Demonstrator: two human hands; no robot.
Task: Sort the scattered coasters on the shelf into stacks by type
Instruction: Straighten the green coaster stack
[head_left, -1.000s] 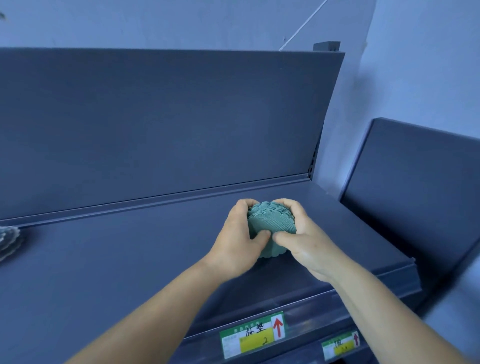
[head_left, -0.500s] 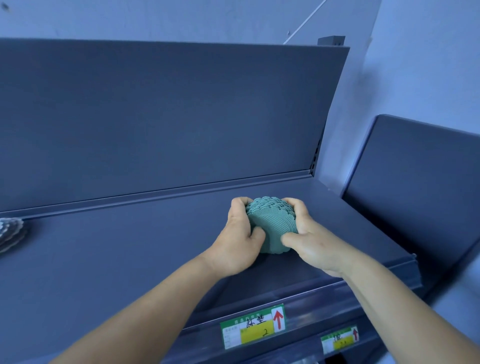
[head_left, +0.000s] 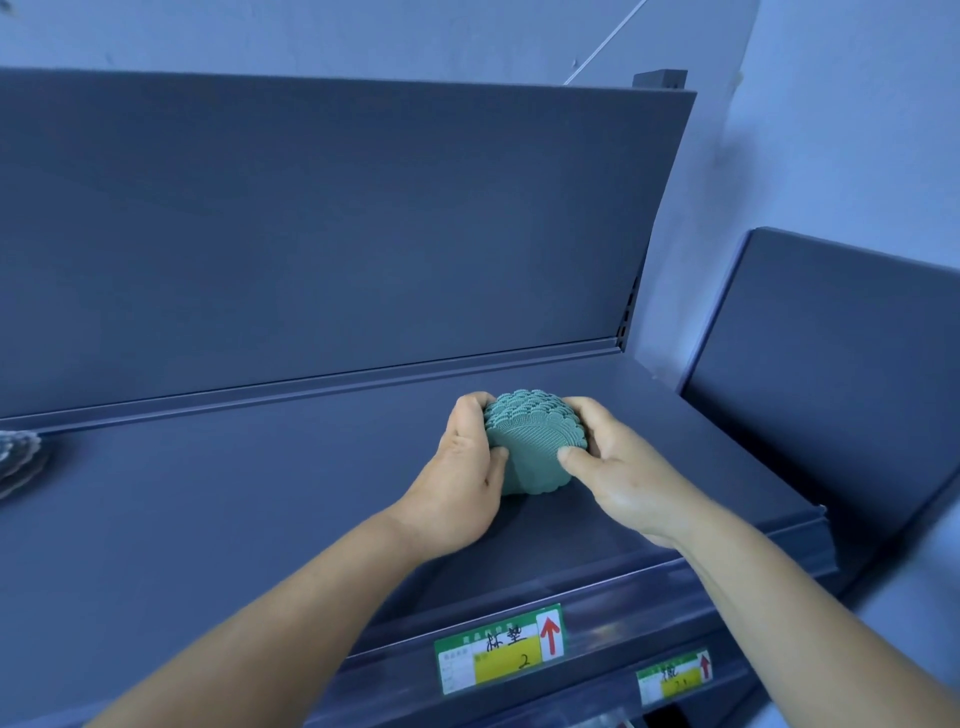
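Observation:
A stack of green scalloped coasters (head_left: 535, 447) stands on edge on the dark shelf (head_left: 260, 493), right of its middle. My left hand (head_left: 462, 478) grips the stack's left side, fingers curled over its top and thumb at the front. My right hand (head_left: 618, 467) grips the right side, with the thumb pressed on the front face. A pile of grey scalloped coasters (head_left: 18, 460) lies at the shelf's far left, cut off by the frame edge.
A tall dark back panel (head_left: 311, 234) rises behind the shelf. Price labels (head_left: 498, 654) with red arrows sit on the front rails. Another dark shelf unit (head_left: 831, 389) stands to the right, against a pale wall.
Both hands keep hold of the green stack, with the thumbs shifted slightly apart on its front. The stack stays in the same place on the shelf.

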